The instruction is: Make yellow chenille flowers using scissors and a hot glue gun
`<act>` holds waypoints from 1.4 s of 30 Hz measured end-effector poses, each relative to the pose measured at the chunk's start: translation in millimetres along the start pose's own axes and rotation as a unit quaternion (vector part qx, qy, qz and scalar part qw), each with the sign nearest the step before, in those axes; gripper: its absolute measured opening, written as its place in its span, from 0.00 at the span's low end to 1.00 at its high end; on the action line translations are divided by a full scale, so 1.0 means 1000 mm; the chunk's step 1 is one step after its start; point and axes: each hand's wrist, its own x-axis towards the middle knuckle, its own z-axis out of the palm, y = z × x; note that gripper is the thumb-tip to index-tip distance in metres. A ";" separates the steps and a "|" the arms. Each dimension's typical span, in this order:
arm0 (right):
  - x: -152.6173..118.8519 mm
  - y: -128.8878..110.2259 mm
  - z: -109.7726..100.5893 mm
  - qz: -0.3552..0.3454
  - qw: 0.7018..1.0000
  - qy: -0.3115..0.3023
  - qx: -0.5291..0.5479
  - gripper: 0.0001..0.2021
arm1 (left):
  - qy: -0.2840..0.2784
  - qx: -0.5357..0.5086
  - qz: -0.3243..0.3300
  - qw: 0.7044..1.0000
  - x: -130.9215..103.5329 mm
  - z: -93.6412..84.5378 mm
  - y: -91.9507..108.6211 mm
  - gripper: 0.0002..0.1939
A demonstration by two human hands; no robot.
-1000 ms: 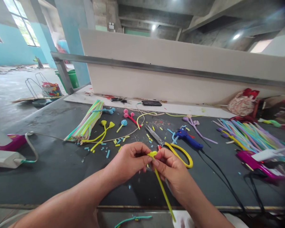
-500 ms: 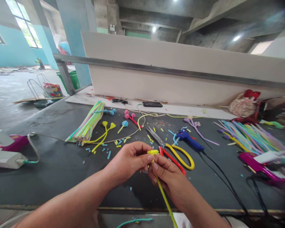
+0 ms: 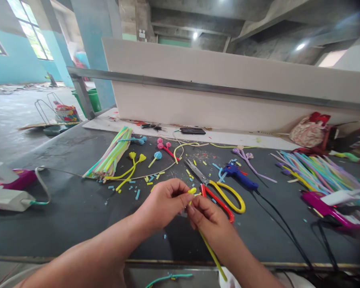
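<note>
On the near side of the scissors [image 3: 208, 183], the left hand [image 3: 165, 206] pinches a yellow stem [image 3: 211, 253] at its tip, and the right hand [image 3: 211, 220] closes its fingertips on it just below. The stem's long axis slants under the right hand, the nearer one to the scissors, and away from them toward the near edge of the dark table [image 3: 78, 216]. Left of the scissors lie clippings [image 3: 137, 195]; beyond them stands a white panel [image 3: 228, 72].
</note>
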 end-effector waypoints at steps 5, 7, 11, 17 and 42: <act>-0.010 0.002 0.013 0.009 0.988 0.022 -0.151 0.04 | 0.120 0.295 0.111 0.941 0.003 -0.005 -0.008 0.08; -0.015 0.001 0.012 0.024 0.993 0.015 -0.115 0.07 | 0.125 0.355 0.132 0.917 0.004 -0.011 -0.009 0.07; -0.021 -0.004 -0.007 -0.012 0.999 -0.044 -0.020 0.07 | 0.091 0.400 0.153 0.899 0.005 -0.017 -0.009 0.08; -0.016 -0.007 -0.036 -0.099 0.992 -0.072 0.008 0.09 | -0.018 0.435 0.149 0.888 0.004 -0.017 -0.008 0.07; -0.010 -0.006 -0.017 -0.028 0.997 0.069 -0.029 0.13 | -0.105 -0.151 -0.010 0.983 -0.006 -0.006 0.000 0.13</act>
